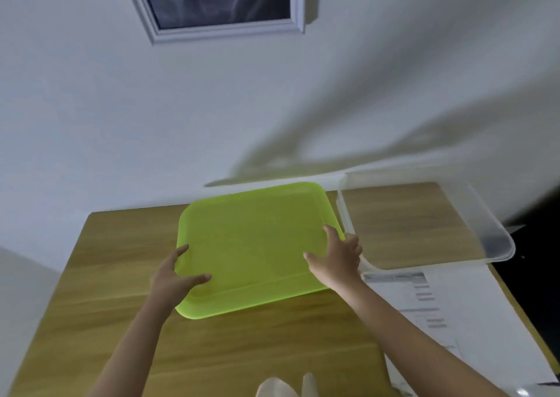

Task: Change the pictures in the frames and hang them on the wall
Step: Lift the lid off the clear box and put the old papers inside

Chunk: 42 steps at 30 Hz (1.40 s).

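A lime-green plastic lid (257, 245) is held a little above the wooden table (91, 321), tilted toward me. My left hand (172, 278) grips its left edge, thumb on top and fingers round the rim. My right hand (336, 260) grips its right edge the same way. A white picture frame (224, 29) with a dark, blurry picture hangs on the wall above, cut off by the top of the view.
A clear plastic bin (497, 242) stands on the table right of the lid. Printed paper sheets (430, 305) lie along the table's right side. Something pale (281, 386) shows at the bottom edge. The white wall backs the table.
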Motion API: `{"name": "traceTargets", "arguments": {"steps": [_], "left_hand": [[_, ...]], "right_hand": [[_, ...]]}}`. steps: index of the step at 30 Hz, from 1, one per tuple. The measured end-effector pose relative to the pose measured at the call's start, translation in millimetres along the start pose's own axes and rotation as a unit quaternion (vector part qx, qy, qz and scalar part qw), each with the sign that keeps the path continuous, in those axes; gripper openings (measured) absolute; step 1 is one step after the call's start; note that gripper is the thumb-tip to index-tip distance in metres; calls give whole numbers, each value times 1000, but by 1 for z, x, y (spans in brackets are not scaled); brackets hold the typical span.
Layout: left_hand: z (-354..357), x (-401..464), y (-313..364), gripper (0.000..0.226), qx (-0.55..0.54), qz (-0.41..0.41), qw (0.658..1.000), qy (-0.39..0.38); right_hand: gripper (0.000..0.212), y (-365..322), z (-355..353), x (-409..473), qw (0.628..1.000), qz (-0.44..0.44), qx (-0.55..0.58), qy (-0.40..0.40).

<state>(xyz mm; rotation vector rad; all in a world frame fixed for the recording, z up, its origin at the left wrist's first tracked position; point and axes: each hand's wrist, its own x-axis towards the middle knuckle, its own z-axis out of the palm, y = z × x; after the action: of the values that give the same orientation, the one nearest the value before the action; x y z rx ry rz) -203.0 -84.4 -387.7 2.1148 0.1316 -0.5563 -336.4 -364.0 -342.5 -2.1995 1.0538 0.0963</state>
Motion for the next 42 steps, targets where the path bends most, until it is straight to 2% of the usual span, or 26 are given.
{"name": "traceTargets", "arguments": {"steps": [5,9,16,19,22,27,31,36,39,42], "left_hand": [[-31,22,-33,94,46,-20,999,-4],[-38,38,-49,92,99,-19,995,-5],[-35,51,-51,85,172,12,985,10],[-26,42,-44,75,187,14,982,37],[-4,18,-26,66,184,60,979,61],[60,-39,9,57,156,157,975,14],[127,-83,26,52,130,189,973,-42],[217,-145,43,52,100,127,978,-131],[262,-171,49,54,105,94,977,-162],[293,-186,52,50,114,71,978,-159]], "right_hand": [[73,-16,53,-12,999,23,-11,-24],[76,-17,83,-15,998,47,-4,-29],[73,-11,98,-17,998,40,36,-40],[70,-5,93,-24,998,9,43,-39],[63,11,77,-33,998,-20,51,-20],[47,64,37,-52,996,-11,71,50],[39,120,7,-77,982,57,127,131],[47,192,-16,-114,934,215,158,240],[62,225,-26,-121,893,316,217,235],[66,248,-36,-119,860,340,328,191]]}}
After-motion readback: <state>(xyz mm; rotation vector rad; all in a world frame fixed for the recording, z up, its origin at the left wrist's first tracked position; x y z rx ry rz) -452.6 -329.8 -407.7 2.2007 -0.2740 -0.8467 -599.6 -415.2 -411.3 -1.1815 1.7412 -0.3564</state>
